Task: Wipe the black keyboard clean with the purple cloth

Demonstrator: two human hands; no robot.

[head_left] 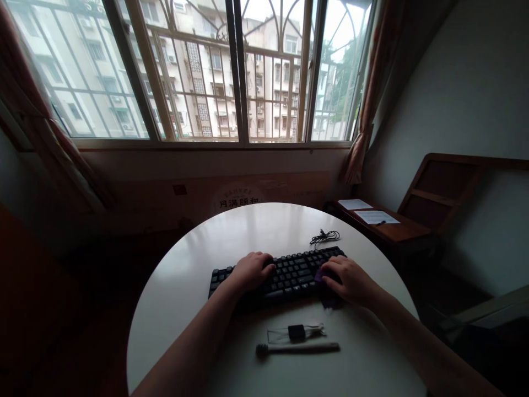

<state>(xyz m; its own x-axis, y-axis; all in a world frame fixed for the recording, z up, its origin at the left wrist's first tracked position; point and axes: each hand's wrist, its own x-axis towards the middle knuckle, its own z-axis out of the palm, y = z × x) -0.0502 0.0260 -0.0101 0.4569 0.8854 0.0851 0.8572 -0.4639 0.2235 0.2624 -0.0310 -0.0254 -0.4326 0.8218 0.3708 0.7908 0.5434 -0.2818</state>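
Observation:
A black computer keyboard [295,270] lies slightly aslant on a round white table [177,309]. My left hand [253,270] rests across its left half, with fingers bent over the far edge and the thumb on the keys. My right hand [347,278] is closed on a purple cloth [319,274], pressed against the keyboard's right end. Part of the cloth is hidden under that hand. A bundled black cable [325,237] sits just behind the keyboard. In front of it are a wire keycap puller [296,332] with a black middle and a light-handled brush [297,348] with dark bristles.
A wooden chair [417,234] on the right holds sheets of paper [376,217] and a pen [381,223]. Beyond the table is a barred window [243,110] with curtains [359,149]. A printed panel [198,190] stands below the window.

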